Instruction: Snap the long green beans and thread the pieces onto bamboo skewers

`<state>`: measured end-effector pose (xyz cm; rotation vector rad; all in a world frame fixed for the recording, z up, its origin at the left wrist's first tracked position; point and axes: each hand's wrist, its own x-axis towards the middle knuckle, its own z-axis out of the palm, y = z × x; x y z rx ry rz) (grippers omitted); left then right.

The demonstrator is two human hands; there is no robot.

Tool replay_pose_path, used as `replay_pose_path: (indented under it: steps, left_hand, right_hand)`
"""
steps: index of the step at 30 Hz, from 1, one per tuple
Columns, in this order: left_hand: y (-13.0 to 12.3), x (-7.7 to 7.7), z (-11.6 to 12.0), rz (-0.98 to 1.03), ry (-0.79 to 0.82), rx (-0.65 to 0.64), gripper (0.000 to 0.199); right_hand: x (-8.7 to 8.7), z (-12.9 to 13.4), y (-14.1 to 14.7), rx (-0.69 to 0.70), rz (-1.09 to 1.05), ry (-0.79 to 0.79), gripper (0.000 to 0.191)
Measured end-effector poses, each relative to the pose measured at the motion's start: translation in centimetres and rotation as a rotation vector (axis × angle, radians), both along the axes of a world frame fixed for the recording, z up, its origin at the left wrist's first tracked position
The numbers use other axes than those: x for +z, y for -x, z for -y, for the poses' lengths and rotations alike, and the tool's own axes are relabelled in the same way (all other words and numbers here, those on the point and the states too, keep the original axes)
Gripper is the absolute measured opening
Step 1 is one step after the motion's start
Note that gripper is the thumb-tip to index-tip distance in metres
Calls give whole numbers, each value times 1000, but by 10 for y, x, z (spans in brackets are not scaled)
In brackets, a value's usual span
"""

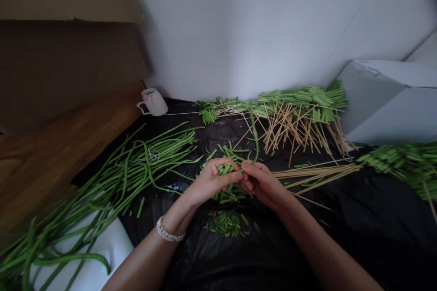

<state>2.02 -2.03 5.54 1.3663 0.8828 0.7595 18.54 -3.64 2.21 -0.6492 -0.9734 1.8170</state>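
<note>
In the head view, the left hand (212, 181) cups short green pieces (224, 169) and meets the right hand (265, 184), which pinches a long bean (255, 134) — likely being snapped, calling for a firm grip — above black plastic (211, 268), wooden floor (68, 134) leftward, white wall (239, 32) beyond.

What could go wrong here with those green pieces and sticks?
The short green pieces bunched in the left hand could slip out onto the black sheet. The right hand might brush the thin sticks beside it, scattering them. The overlapping long beans could tangle.
</note>
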Motion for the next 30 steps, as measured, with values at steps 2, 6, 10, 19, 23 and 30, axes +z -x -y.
replay_pose_path:
  steps: [2,6,10,19,23,30]
  left_hand:
    - [-1,-3,1,85,20,-7,27]
    - [-5,-6,3,334,121,-46,32]
    - [-4,-5,0,630,380,-1,29]
    - [-1,-7,-7,523,563,67,28]
    - [-3,-6,-2,218,387,66,31]
    - [7,-2,-4,-38,232,-134,27]
  right_hand:
    - [2,1,1,15,-93,26,36]
    - [6,2,4,33,-157,64,33]
    - [6,5,5,45,-76,-21,37]
    - [7,12,3,274,314,-140,36]
    - [12,15,5,369,466,-228,31]
    - [9,17,6,364,659,-321,26]
